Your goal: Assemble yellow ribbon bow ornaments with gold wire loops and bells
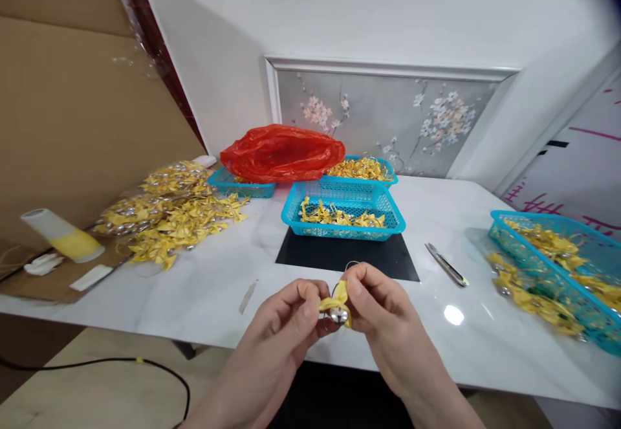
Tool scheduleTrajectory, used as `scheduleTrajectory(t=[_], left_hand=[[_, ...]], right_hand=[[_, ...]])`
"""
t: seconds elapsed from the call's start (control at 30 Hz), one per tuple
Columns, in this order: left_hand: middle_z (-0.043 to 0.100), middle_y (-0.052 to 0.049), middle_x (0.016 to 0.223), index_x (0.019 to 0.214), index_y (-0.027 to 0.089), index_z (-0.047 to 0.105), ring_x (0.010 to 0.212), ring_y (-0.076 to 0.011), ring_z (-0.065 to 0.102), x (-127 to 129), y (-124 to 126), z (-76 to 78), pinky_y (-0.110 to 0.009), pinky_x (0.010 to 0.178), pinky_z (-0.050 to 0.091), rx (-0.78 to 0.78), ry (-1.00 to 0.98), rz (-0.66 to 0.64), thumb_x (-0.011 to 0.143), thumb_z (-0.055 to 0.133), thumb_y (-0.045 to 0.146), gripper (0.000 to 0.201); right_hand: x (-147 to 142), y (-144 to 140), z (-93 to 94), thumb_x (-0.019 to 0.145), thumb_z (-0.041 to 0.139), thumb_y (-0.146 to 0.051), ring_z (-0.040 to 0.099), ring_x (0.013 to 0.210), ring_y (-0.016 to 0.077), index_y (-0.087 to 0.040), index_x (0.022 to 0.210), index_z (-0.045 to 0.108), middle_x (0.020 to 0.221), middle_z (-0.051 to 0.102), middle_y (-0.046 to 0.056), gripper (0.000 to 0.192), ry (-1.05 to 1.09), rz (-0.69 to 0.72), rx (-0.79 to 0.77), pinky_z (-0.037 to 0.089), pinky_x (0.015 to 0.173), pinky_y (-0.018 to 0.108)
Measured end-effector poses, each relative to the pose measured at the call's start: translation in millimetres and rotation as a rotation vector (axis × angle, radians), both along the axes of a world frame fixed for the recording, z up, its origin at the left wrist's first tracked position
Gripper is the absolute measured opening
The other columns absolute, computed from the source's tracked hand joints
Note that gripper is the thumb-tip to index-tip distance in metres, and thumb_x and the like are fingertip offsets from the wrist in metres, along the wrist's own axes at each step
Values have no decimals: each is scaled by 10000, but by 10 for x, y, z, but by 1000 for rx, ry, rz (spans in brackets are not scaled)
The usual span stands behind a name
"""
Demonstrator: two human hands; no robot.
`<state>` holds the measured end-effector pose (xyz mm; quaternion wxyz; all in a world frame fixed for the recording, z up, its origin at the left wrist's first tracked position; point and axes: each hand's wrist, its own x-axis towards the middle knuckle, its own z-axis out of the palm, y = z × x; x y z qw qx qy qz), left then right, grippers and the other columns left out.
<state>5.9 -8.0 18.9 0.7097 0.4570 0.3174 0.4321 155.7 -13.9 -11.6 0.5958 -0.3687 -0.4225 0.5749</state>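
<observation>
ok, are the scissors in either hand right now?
No, the scissors lie on the table right of the right hand; both hands pinch a yellow bow.

Home craft workspace, floral wall panel (388,118), marble-look table (218,286), baskets of yellow ribbon bows (343,212)

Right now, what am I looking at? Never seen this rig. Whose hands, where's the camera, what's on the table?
There is no machine: one camera sits on a person's head, looking forward and down, so both hands are theirs. The left hand and right hand pinch a small yellow bow with a silver bell between them, above the near edge of the white table. On it: blue baskets of similar bows, a loose bow pile, a red bag, snips, a black mat.
</observation>
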Motion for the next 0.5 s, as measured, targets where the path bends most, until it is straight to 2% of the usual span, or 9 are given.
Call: scheduleTrajectory(t=[0.13,0.23,0.33,0.4,0.5], left_hand=[[584,-48,952,857,223,654,959,-243,563,-43,25,-19,-389,909,480,149,84,74,936,520,507,324],[615,-32,971,944,252,655,948,-230,591,-61,36,4,-349,871,488,254,183,105,898,590,513,273],[606,11,840,824,233,632,775,-153,577,-25,52,41,-247,717,475,304,283,92,872,686,369,154],[573,31,735,724,210,592,685,-123,534,10,71,42,-222,654,445,290,306,99,891,670,312,210],[530,43,670,706,201,572,646,-115,475,48,100,-3,-221,628,418,218,265,185,916,633,319,249]], right_hand=[[55,-20,33,918,604,-477,335,605,102,-194,750,522,660,410,-48,339,-104,-36,33,275,545,247],[49,-27,67,928,593,-461,332,582,93,-189,740,527,642,418,-53,336,-172,-6,49,270,530,241],[23,-6,114,927,594,-436,312,570,88,-183,729,539,626,400,-57,325,-203,51,51,257,517,241],[15,0,133,932,579,-434,275,556,86,-182,727,541,612,366,-63,328,-225,63,54,232,501,245],[29,-35,124,938,551,-452,284,560,89,-183,782,567,625,369,-60,311,-263,51,36,237,500,244]])
